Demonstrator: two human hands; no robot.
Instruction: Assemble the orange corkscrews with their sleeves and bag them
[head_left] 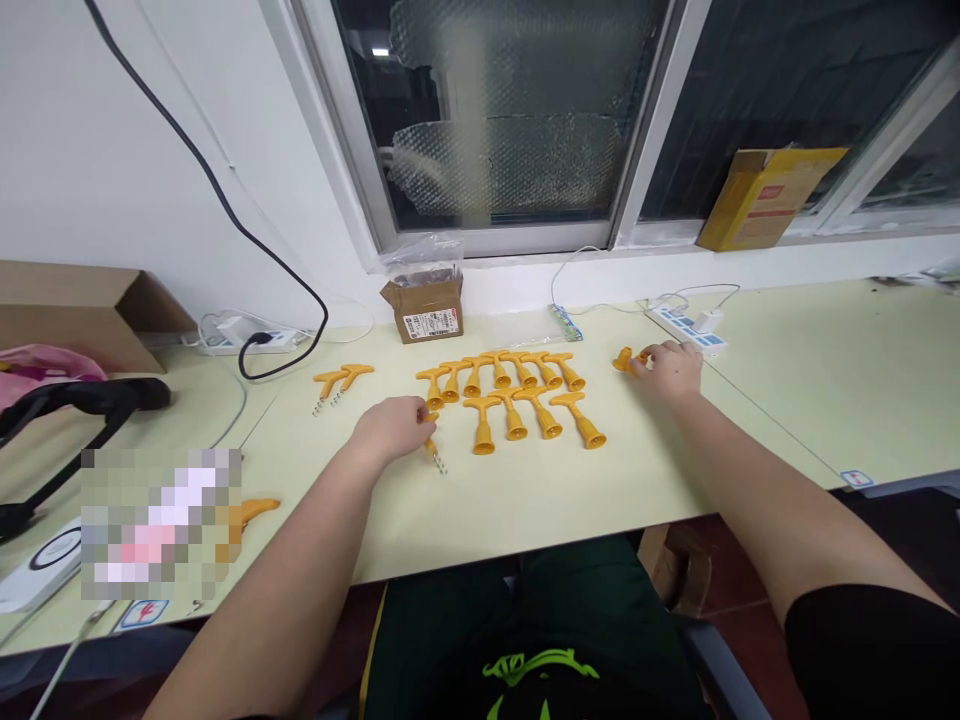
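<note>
My left hand [395, 430] is closed on a yellow T-handled corkscrew [432, 450], its metal spiral pointing down toward the table's front edge. Over at the right, the fingers of my right hand [670, 370] are at a small yellow piece [639, 362], and another yellow piece [622, 359] lies just left of it. Between my hands stand two rows of yellow T-handled pieces with flared cups, among them one in the front row [484, 428]. Two yellow corkscrews with bare spirals, one of them the right one [352, 374], lie beyond my left hand.
A small cardboard box [425, 308] and a clear plastic bag [525, 328] sit by the wall. Power strips [686, 328] with cables lie behind my right hand and at the back left. Black straps [90, 395] and a white device [45, 565] are at the left.
</note>
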